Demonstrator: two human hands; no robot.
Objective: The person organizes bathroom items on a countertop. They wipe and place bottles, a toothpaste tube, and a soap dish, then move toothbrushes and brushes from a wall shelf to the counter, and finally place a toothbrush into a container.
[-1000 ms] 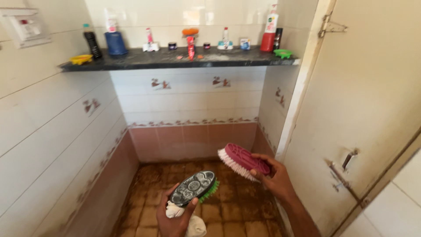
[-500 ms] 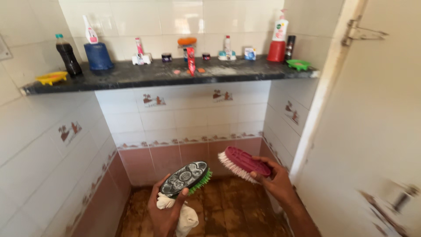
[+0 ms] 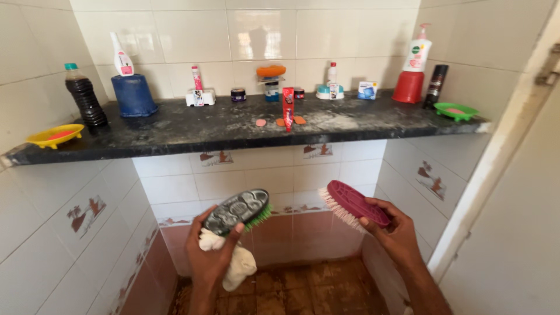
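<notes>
My left hand [image 3: 211, 256] grips a dark scrub brush with green bristles [image 3: 238, 210] together with a white cloth [image 3: 236, 265] that hangs below my palm. My right hand [image 3: 398, 234] holds a maroon scrub brush with pale bristles [image 3: 352, 205], bristles facing left and down. Both brushes are raised in front of the tiled wall, just below a dark stone shelf [image 3: 227, 131], a short gap between them.
On the shelf stand a dark bottle [image 3: 85, 96], a yellow soap dish [image 3: 54, 135], a blue container [image 3: 133, 94], a red tube [image 3: 287, 108], small jars, a pump bottle on a red base [image 3: 410, 73] and a green dish [image 3: 455, 111]. A cream door [image 3: 513, 221] is at right. Brown floor tiles lie below.
The view has tilted up and moved closer to the shelf. Both hands have risen with their brushes, from over the floor to just under the shelf.
</notes>
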